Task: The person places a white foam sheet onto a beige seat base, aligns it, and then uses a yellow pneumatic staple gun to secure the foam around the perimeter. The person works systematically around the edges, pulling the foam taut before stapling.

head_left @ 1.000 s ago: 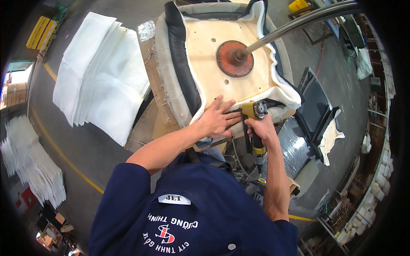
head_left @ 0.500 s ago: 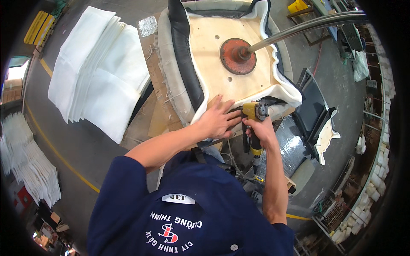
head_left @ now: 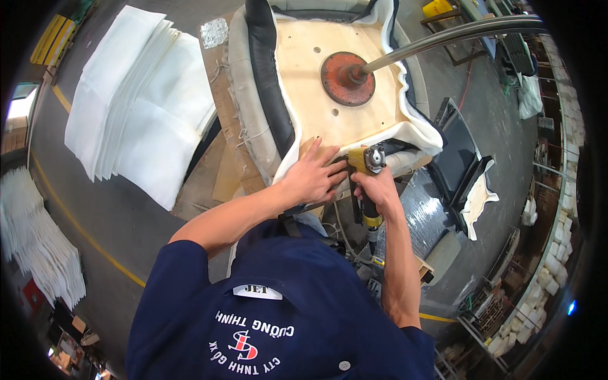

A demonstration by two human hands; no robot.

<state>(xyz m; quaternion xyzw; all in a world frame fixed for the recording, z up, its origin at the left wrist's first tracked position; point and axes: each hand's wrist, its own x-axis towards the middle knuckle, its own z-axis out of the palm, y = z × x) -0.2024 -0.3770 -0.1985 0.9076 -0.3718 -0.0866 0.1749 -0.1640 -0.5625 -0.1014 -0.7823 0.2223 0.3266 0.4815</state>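
Observation:
A seat panel with a bare plywood face [head_left: 297, 76] lies before me, edged by white padding [head_left: 405, 85] and a black cover [head_left: 269, 82]. A round red press foot [head_left: 339, 88] on a metal rod bears on its middle. My left hand [head_left: 313, 174] lies with fingers spread over the padded near edge, fingertips reaching the plywood. In my right hand [head_left: 378, 190] is a yellow and black pneumatic staple gun [head_left: 365, 159], gripped by its handle, its nose close to my left fingers at the near edge. Whether the nose touches the cover is hidden.
Stacked white padding sheets [head_left: 142, 107] stand at the left, more sheets [head_left: 44, 240] beyond. On the right, a black-covered panel [head_left: 456, 152] lies by a shiny plastic-wrapped surface [head_left: 415, 212]. An air hose [head_left: 345, 237] hangs below the gun. Cardboard [head_left: 221, 95] extends beside the seat.
The whole view has shifted slightly, with the scene sliding a little left. Against the seat's near edge, both hands and the staple gun keep nearly the same place.

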